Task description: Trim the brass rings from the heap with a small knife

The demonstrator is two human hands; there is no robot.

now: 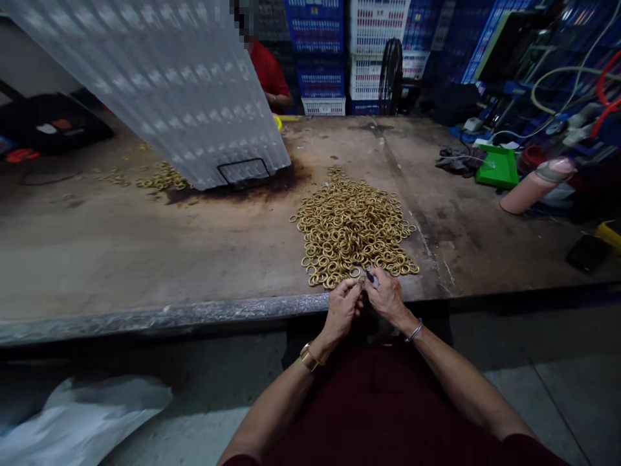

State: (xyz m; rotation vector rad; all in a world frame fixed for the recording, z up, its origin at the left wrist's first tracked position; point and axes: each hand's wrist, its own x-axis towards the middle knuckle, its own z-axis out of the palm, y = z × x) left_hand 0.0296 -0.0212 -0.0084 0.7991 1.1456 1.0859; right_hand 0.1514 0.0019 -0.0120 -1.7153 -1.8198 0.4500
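Note:
A heap of gold-coloured metal rings [354, 223] lies on the worktable near its front edge. At the near side of the heap, my left hand [343, 309] is closed, pinching what looks like one of these rings between thumb and fingertips. Close beside it, my right hand [387, 299] is wrapped round a small grey-and-black hand tool [372, 279]. The tool's dark tip points toward the rings, and its working end is too small to make out. Both hands almost touch, just above the table edge.
A translucent ribbed panel [194, 97] leans over the wooden table [121, 252], with more rings [162, 177] behind it. A person in red [272, 74] is at the far side. At right are a green tray [498, 166] and a pink bottle [536, 186]. Stacked crates [320, 84] stand behind.

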